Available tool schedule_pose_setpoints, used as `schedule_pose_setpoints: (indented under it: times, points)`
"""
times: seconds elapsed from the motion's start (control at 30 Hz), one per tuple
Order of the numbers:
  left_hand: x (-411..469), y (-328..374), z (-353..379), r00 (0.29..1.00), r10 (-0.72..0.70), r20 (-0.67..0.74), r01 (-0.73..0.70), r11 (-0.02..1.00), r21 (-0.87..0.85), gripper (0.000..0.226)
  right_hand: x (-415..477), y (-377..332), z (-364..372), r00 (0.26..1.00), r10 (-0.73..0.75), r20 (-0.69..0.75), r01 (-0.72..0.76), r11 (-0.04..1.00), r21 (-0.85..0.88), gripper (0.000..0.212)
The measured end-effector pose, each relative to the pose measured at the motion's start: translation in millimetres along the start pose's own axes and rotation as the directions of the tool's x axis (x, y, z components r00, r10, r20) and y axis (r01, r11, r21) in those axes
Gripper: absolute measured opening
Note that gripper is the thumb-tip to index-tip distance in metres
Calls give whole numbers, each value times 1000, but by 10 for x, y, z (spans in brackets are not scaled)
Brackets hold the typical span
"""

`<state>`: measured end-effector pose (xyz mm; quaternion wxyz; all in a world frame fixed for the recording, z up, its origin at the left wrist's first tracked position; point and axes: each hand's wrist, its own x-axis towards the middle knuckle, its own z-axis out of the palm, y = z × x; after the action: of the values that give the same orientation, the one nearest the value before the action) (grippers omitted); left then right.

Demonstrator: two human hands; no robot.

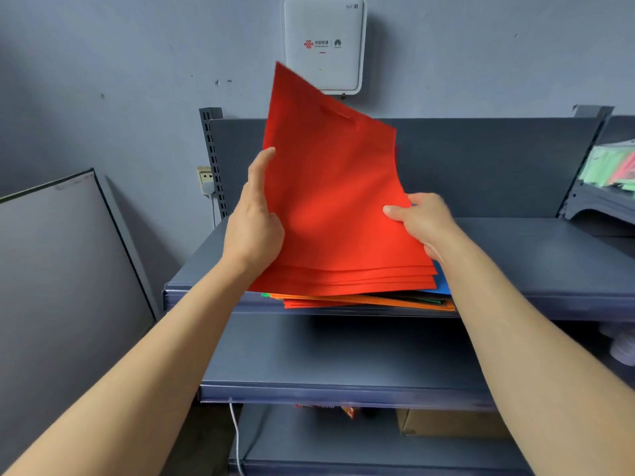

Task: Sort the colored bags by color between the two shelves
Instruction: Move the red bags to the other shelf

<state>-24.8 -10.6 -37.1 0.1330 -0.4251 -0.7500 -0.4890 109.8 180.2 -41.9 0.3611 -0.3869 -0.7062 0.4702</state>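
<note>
Nearest the camera, at the bottom of the frame, a white cable (pixel 236 438) hangs before the bottom level, where a box (pixel 446 422) sits at lower right. Above it the lower shelf (pixel 343 359) shows a bare grey deck. At centre frame the left hand (pixel 252 228) grips the left edge of the red bags (pixel 336 207), thumb lying up along that edge and fingers hidden behind. The right hand (pixel 424 223) pinches the right edge, thumb on the face and fingers behind. The red bags form a fanned sheaf of several, tilted up off a mixed pile (pixel 378 302) of orange, green and blue bags that lies at the front of the upper shelf (pixel 549 262). The sheaf's bottom edges sit just over the pile; whether they touch it cannot be told. Beyond, a white router (pixel 323 42) is fixed to the wall at top centre. Assessment: the step in hand is separating the reds from the mixed stock. The next move calls for a firm two-handed hold so the sheaf does not splay, a clean lift clear of the pile, then transfer to the other shelf, likely the lower one.
</note>
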Motion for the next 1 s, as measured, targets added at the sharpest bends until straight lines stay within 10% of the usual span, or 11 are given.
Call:
schedule_pose_setpoints:
  times: [0.27, 0.6, 1.0]
  points:
    - [103, -48, -97, 994, 33, -102, -30, 999, 29, 75, -265, -557, -12, 871, -449, -200, 380, 873, -306, 40]
    - [-103, -131, 6, 997, -55, 63, 53, 998, 26, 84, -618, -312, 60, 920, -344, -188, 279, 912, -300, 58]
    - [-551, -8, -1200, 952, -139, -272, 219, 931, 293, 77, -1167, -863, 996, 821, -571, 3, 564, 809, -163, 70]
